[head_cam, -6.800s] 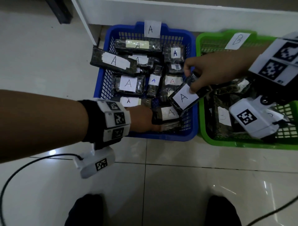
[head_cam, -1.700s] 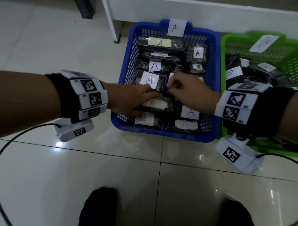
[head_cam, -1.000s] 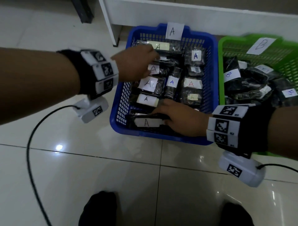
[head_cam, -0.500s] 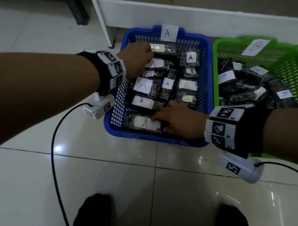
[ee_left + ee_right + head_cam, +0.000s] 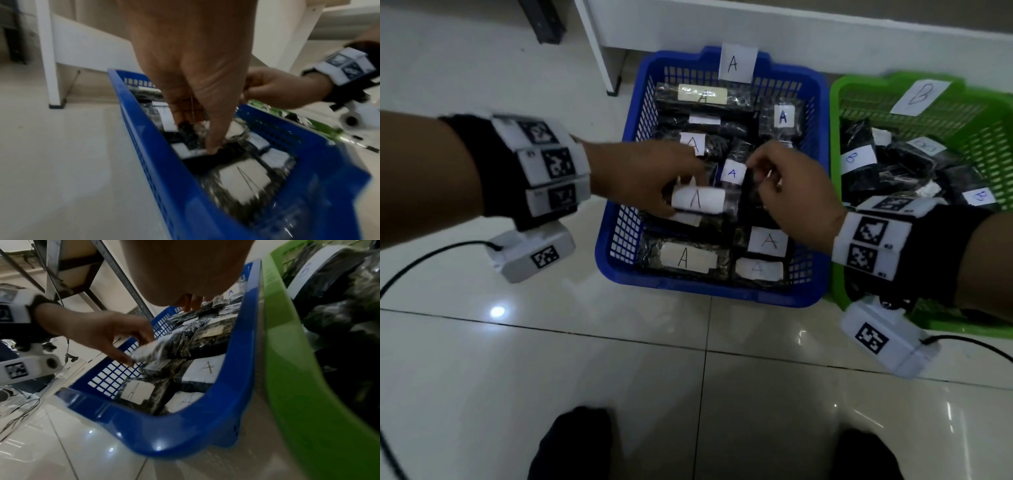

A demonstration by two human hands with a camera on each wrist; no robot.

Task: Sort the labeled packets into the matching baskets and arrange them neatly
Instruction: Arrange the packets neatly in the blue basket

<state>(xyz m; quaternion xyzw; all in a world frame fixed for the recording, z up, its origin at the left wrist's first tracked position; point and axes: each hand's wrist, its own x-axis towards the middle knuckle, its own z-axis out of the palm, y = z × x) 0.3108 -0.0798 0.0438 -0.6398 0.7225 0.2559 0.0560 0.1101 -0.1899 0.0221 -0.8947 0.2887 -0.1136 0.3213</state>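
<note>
The blue basket (image 5: 709, 291) marked A holds several dark packets with white A labels. My left hand (image 5: 685, 192) reaches into its middle left and grips one A packet (image 5: 698, 200), fingers over the top and thumb beneath; the right wrist view shows this packet (image 5: 150, 348) tilted up in that hand (image 5: 139, 352). My right hand (image 5: 756, 174) hovers over the basket's middle, fingers curled, and seems to pinch the edge of a dark packet (image 5: 753, 202) beside a blue-lettered A packet (image 5: 732, 173). The green basket (image 5: 835, 137) marked B holds several B packets (image 5: 858, 159).
Both baskets stand side by side on a glossy tiled floor (image 5: 585, 359), against a white furniture base (image 5: 722, 20). A white leg (image 5: 602, 51) stands left of the blue basket. Camera cables (image 5: 421, 260) trail on the floor, and my feet (image 5: 571, 442) are near the bottom edge.
My left hand came back from the far left of the blue basket to its middle and took hold of an A packet. My right hand lifted off the near row and moved to the middle.
</note>
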